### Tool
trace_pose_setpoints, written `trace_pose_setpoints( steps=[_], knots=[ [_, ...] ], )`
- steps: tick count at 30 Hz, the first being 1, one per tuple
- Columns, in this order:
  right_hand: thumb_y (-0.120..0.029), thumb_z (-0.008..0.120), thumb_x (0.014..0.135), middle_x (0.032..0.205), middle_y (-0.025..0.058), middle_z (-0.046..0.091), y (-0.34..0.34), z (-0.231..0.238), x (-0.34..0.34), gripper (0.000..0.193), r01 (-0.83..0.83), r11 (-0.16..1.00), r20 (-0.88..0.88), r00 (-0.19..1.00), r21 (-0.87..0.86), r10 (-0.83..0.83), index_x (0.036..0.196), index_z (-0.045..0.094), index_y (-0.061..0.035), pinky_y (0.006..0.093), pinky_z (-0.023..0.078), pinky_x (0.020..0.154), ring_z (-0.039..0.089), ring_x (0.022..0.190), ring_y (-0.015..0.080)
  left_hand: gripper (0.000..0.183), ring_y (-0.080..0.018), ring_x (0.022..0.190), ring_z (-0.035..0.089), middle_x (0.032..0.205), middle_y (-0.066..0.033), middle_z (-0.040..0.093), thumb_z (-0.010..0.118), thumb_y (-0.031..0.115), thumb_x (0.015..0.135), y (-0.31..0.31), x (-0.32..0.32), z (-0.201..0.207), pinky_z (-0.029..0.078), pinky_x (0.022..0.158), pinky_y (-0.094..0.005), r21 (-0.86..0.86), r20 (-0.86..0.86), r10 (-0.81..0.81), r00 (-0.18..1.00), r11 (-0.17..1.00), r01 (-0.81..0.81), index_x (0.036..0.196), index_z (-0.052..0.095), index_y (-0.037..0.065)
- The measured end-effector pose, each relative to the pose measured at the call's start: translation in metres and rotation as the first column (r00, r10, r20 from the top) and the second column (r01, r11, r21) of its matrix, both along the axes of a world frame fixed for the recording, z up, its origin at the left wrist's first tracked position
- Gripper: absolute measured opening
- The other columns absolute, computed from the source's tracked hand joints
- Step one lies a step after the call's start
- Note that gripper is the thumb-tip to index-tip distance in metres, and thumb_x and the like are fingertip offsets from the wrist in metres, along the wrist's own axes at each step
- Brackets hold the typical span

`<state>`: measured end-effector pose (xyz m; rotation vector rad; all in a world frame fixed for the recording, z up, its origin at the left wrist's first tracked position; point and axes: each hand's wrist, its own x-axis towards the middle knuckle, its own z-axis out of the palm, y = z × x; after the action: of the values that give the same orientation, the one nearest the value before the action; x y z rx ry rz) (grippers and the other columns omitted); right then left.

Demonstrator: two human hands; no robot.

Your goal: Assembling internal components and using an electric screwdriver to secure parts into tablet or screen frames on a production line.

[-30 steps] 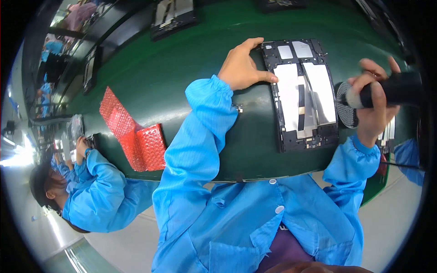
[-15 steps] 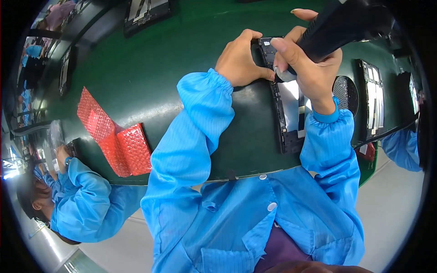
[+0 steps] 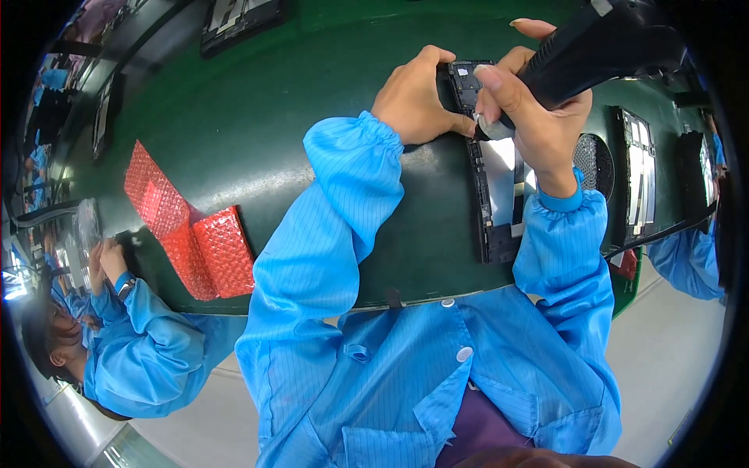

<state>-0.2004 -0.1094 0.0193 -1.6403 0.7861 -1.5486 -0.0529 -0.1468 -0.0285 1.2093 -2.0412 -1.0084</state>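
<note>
An opened tablet (image 3: 499, 179), with dark circuit parts and a silvery middle, lies on the green table ahead of me, right of centre. My left hand (image 3: 417, 101) grips its upper left edge, the index finger by the top corner and the thumb on the side. In my right hand (image 3: 546, 132) is a black electric screwdriver (image 3: 597, 51), tilted, its nose down at the tablet beside my left thumb. The fingers and the tool hide part of the tablet's upper half and the contact at the tip.
Right of the tablet stand a round dish (image 3: 593, 168) of small dark pieces and another opened tablet (image 3: 638, 175). Red bubble wrap (image 3: 222, 253) lies left. A further device (image 3: 238, 23) sits at the far edge. A co-worker in blue (image 3: 148, 343) works at left.
The view has shifted slightly. My hands, the screwdriver and the tablet keep nearly the same positions to each other. At left, the co-worker's hands have risen a little.
</note>
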Motion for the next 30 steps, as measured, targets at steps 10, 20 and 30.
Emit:
trace_pose_setpoints(
  steps=[10, 20, 30],
  knots=[
    [0.007, 0.065, 0.076, 0.063, 0.0086, 0.056, 0.007, -0.003, 0.004, 0.040, -0.011, 0.992, -0.080, 0.997, -0.125, 0.001, 0.110, 0.043, 0.0011, 0.0249, 0.047, 0.049, 0.055, 0.050, 0.0127, 0.086, -0.0328, 0.100, 0.057, 0.105, -0.0197, 0.060, 0.087, 0.025, 0.048, -0.003, 0.000, -0.007, 0.045, 0.086, -0.0359, -0.033, -0.026, 0.006, 1.000, 0.999, -0.007, 0.118, 0.045, 0.000],
    [-0.001, 0.071, 0.074, 0.063, 0.0026, 0.060, 0.011, 0.007, -0.002, 0.026, 0.158, 0.985, 0.106, 0.983, -0.069, -0.150, 0.096, 0.058, 0.0016, 0.0181, 0.043, 0.051, 0.056, 0.055, 0.0069, 0.087, -0.0326, 0.102, 0.057, 0.109, -0.0202, 0.058, 0.087, 0.026, 0.048, -0.004, -0.003, -0.002, 0.045, 0.087, -0.0371, -0.046, 0.020, -0.029, 0.999, 0.999, 0.030, 0.119, 0.043, -0.001],
    [0.000, 0.068, 0.074, 0.061, 0.0051, 0.056, 0.025, 0.017, -0.140, 0.037, 0.394, 0.916, 0.230, 0.901, -0.081, -0.367, 0.107, 0.052, 0.0006, 0.0262, 0.045, 0.048, 0.055, 0.049, 0.0142, 0.093, -0.0092, 0.059, 0.053, 0.109, -0.0154, 0.053, 0.080, -0.001, 0.056, -0.003, -0.001, 0.008, 0.046, 0.054, -0.0234, 0.378, -0.265, -0.057, 0.962, 0.912, 0.158, 0.133, 0.029, -0.004]
  ],
)
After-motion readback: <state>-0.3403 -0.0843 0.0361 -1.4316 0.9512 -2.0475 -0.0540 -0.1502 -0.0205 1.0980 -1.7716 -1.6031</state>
